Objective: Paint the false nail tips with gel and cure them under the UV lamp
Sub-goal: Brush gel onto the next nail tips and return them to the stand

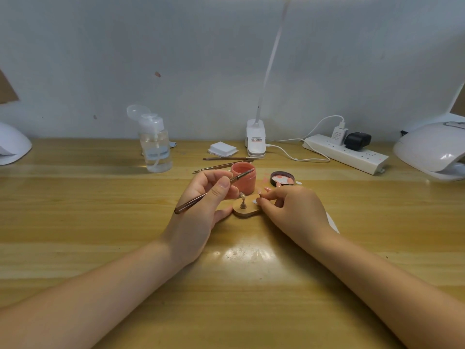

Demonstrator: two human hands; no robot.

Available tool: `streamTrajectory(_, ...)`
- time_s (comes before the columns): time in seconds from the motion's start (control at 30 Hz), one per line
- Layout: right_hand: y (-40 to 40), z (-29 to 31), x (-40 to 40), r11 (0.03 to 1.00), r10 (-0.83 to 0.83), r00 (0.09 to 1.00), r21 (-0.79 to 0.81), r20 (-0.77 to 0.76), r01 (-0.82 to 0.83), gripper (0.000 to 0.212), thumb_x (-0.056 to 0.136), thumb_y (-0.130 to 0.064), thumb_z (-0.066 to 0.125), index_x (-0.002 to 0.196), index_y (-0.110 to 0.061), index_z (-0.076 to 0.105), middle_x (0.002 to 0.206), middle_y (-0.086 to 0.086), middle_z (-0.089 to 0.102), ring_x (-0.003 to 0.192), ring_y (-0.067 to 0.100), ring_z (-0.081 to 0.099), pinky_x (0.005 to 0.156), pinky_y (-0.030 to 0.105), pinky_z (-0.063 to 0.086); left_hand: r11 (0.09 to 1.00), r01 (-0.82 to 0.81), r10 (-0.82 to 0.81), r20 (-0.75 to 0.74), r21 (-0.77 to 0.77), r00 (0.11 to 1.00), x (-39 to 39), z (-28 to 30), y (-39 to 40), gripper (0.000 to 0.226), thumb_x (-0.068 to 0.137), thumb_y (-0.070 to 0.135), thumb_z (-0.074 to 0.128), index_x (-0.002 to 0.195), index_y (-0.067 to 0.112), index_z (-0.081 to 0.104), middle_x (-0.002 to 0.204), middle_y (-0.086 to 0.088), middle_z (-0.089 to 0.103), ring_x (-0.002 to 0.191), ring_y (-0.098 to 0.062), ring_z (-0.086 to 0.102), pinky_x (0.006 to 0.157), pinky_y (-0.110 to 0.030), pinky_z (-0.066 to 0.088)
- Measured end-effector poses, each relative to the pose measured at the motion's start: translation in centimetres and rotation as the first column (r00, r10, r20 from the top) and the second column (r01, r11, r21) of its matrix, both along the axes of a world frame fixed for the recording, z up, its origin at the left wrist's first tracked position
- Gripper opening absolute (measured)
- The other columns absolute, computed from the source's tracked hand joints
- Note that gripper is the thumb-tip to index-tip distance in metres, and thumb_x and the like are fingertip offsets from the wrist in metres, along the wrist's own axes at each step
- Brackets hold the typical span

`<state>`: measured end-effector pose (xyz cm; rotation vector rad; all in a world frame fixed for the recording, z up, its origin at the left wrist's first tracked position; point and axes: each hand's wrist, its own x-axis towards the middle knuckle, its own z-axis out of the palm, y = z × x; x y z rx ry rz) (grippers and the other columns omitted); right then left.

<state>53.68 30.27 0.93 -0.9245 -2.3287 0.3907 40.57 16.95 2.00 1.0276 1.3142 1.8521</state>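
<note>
My left hand [201,205] grips a thin brown brush [214,191] between thumb and fingers; its tip points up and right toward the open pink gel jar [243,181]. A small wooden nail stand [245,209] lies between my hands, with a little peg [243,200] holding a nail tip. My right hand [289,207] pinches a pale false nail tip [256,200] at the stand's right end. The jar's dark lid [281,178] lies upturned just behind my right hand. A white UV lamp [432,149] stands at the far right.
Two more brushes [221,163] lie behind the jar. A clear pump bottle [155,147], a stack of white pads [223,148], a clip desk lamp [255,138] and a power strip [344,152] line the back of the wooden table [100,222]. Another white lamp [12,144] sits far left.
</note>
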Motion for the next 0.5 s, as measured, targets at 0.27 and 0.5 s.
streamTrajectory(0.27,-0.1,0.3,-0.1,0.999,0.045,0.999,-0.026,0.012,-0.045,0.024,0.090,-0.041,0.062,0.104,-0.027,0.074,0.084,-0.006,0.070,0.083,0.015,0.060,0.070,0.031,0.047,1.000,0.008,-0.008,-0.019,0.000,1.000,0.0,-0.1,-0.1,0.035,0.077,0.043,0.069,0.105,0.022,0.063,0.090,0.002,0.068,0.098,-0.013,0.065,0.100,-0.054,0.047)
streamTrajectory(0.5,-1.5,-0.1,0.3,0.993,-0.006,1.000,0.117,-0.016,0.007,0.028,0.084,-0.050,0.061,0.083,-0.025,0.074,0.065,-0.012,0.060,0.073,0.013,0.062,0.063,0.027,0.048,1.000,0.008,-0.008,-0.019,0.012,1.000,0.0,-0.3,0.1,0.023,0.081,0.034,0.062,0.102,0.023,0.064,0.089,0.001,0.067,0.097,-0.013,0.064,0.100,-0.055,0.047)
